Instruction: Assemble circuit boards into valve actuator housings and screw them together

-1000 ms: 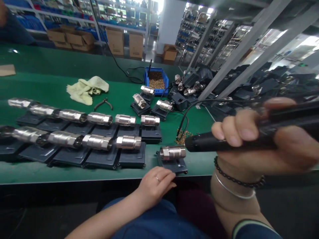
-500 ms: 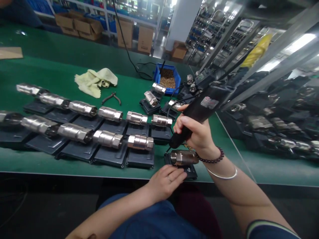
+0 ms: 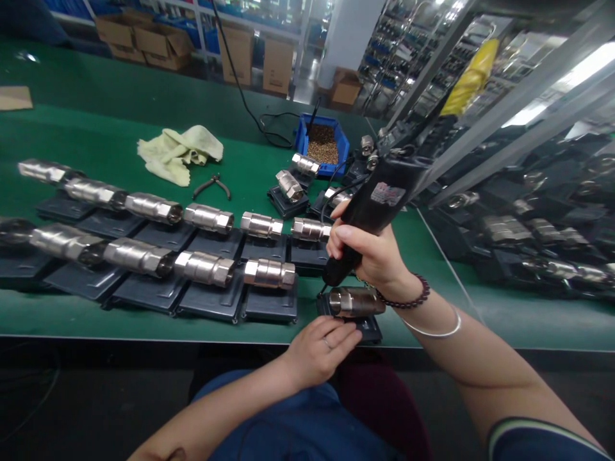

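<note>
In the head view, my right hand [image 3: 368,250] is wrapped round a black electric screwdriver [image 3: 379,192]. The tool leans, with its bit end pointing down at the left corner of a black plastic box [image 3: 368,328]. On that box lies a metal hex-ended fitting [image 3: 355,301], just below my right wrist. My left hand [image 3: 321,349] lies with its fingers stretched across the front edge of the box, touching it. Its thumb is hidden. Left of my hands, similar metal fittings on black boxes stand in two rows, the nearest fitting [image 3: 269,273] close by.
A blue bin [image 3: 300,137] of small brass-coloured screws stands at the back, with several loose units in front of it. Pliers [image 3: 211,186] and a yellowish cloth [image 3: 179,152] lie on the green table [image 3: 96,144]. More units crowd the right side behind a slanting metal bar.
The screwdriver and my right hand have shifted slightly left, and the tool's upper end has swung left. My left hand and the box stay nearly in place. The view has moved slightly.
</note>
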Available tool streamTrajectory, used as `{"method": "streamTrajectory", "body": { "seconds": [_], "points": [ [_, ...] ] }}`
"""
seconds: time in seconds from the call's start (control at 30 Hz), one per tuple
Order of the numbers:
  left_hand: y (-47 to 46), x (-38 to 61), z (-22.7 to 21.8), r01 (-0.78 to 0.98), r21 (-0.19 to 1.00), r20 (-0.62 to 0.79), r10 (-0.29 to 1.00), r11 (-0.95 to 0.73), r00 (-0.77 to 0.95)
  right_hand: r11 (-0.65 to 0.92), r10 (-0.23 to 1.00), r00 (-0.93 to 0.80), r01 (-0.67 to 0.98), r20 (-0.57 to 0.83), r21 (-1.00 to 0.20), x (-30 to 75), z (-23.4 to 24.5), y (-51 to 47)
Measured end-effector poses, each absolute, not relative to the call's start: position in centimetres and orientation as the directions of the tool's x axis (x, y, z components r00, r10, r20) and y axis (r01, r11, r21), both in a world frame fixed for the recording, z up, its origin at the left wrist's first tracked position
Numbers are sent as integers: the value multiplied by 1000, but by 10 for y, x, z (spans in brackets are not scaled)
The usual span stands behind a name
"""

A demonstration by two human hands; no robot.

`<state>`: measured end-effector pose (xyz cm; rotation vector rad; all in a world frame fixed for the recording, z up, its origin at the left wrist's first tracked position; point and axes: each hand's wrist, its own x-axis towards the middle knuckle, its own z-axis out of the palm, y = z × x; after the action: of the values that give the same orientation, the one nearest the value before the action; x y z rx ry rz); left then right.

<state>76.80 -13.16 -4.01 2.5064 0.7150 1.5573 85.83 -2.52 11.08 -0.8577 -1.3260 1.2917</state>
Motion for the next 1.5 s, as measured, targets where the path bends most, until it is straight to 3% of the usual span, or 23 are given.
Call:
{"method": "streamTrajectory", "body": {
  "seconds": [0.5, 0.57, 0.63, 0.7, 0.77, 0.87, 1.1, 1.27, 1.37, 1.43, 1.5],
  "points": [
    [-131, 768, -39, 367, 303, 799, 444, -879, 405, 68, 927, -339, -276, 164, -959, 871, 108, -16],
    [-130, 767, -39, 369, 303, 795, 447, -878, 410, 159, 938, -242, -336, 248, -928, 887, 119, -15],
    [-130, 767, -38, 373, 293, 801, 439, -880, 407, 344, 925, -27, -365, 379, -865, 907, 128, -13],
    [-130, 768, -38, 386, 292, 810, 441, -875, 386, 513, 858, 187, -300, 478, -804, 928, 130, -10],
    [-130, 768, -36, 402, 304, 813, 455, -864, 363, 566, 812, 293, -189, 504, -803, 943, 121, -7],
    [-131, 769, -34, 428, 306, 810, 469, -850, 352, 506, 826, 333, -84, 455, -858, 954, 94, -3],
    [-131, 768, -33, 437, 298, 807, 469, -848, 359, 500, 813, 378, -64, 443, -864, 956, 61, -3],
    [-127, 756, -15, 287, 457, 776, 535, -842, 334, 570, 787, 406, -191, 464, -799, 955, 100, -27],
    [-122, 748, 11, 305, 571, 736, 640, -762, 221, 636, 752, 424, -271, 504, -722, 958, 137, -57],
    [-118, 747, 30, 365, 594, 721, 675, -717, 154, 645, 750, 404, -265, 525, -717, 962, 157, -79],
    [-115, 749, 48, 423, 574, 727, 674, -701, 133, 597, 773, 373, -154, 513, -787, 967, 166, -98]
  ]
}}
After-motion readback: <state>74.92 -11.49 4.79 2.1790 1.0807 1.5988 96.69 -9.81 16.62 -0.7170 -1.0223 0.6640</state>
